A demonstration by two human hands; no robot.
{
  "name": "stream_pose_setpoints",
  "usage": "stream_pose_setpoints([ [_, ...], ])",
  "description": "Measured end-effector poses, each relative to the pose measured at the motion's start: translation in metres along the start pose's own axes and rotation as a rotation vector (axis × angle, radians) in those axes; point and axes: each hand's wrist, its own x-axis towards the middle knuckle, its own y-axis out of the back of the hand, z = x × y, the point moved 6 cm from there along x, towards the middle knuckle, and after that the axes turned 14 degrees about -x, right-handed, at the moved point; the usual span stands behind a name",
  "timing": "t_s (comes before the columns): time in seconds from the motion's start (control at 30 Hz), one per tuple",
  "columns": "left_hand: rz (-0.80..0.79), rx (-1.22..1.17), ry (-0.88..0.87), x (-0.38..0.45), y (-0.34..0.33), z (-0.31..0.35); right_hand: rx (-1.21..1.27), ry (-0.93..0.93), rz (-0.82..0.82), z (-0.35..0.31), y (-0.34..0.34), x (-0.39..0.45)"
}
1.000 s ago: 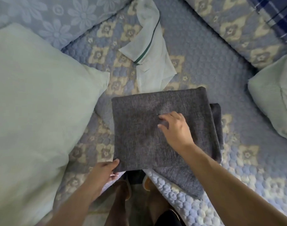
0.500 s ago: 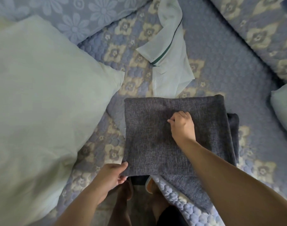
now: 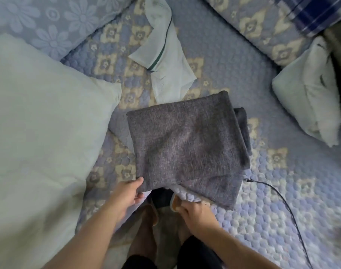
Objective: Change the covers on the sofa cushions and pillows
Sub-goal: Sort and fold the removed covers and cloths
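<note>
The folded grey cover (image 3: 185,144) is lying on the quilted sofa seat (image 3: 282,191), its near portion overhanging the seat's front edge, roughly midway along that edge. Its shorter sides are facing the front edge and the back of the seat, so its long axis is running front to back, skewed slightly toward the right. A second grey layer is showing along its right side.

The left hand (image 3: 127,193) is pinching the cover's near left corner between thumb and fingers. The right hand (image 3: 195,210) is sitting at the front edge just below the overhanging cloth, fingers curled; whether it is gripping the cover or the quilt cannot be told.

Judgement: the step in hand is taking up a fresh cover for unfolding. The next move calls for lifting both near corners, shaking the cloth open and locating its opening.

A bare pale pillow (image 3: 39,133) is waiting at the seat's left side, another (image 3: 305,101) toward the right, and a removed white cover (image 3: 164,61) is lying near the back.
</note>
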Motion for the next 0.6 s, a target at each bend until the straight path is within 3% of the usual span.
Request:
stream_pose_setpoints([
  [0.07, -0.004, 0.031, -0.021, -0.002, -0.003, 0.003, 0.046, 0.062, -0.228, 0.011, -0.036, -0.013],
  [0.1, -0.013, 0.041, -0.025, -0.005, -0.004, 0.005, 0.071, 0.026, -0.266, 0.021, -0.045, -0.013],
  [0.2, -0.019, 0.035, -0.043, -0.014, -0.005, 0.011, 0.430, -0.291, 0.022, 0.053, -0.015, -0.014],
  [0.3, 0.000, 0.003, -0.087, -0.030, -0.005, 0.016, 1.185, -0.596, 0.340, 0.090, 0.036, -0.015],
  [0.43, 0.041, -0.062, -0.177, -0.041, -0.010, 0.027, 1.659, -0.634, 0.375, 0.117, 0.097, 0.009],
  [0.5, 0.039, -0.155, -0.117, -0.044, -0.014, 0.027, 1.661, -0.704, 0.387, 0.116, 0.116, 0.016],
  [0.6, 0.008, -0.292, 0.081, -0.054, -0.024, 0.022, 1.320, -0.783, 0.657, 0.100, 0.151, 0.001],
])
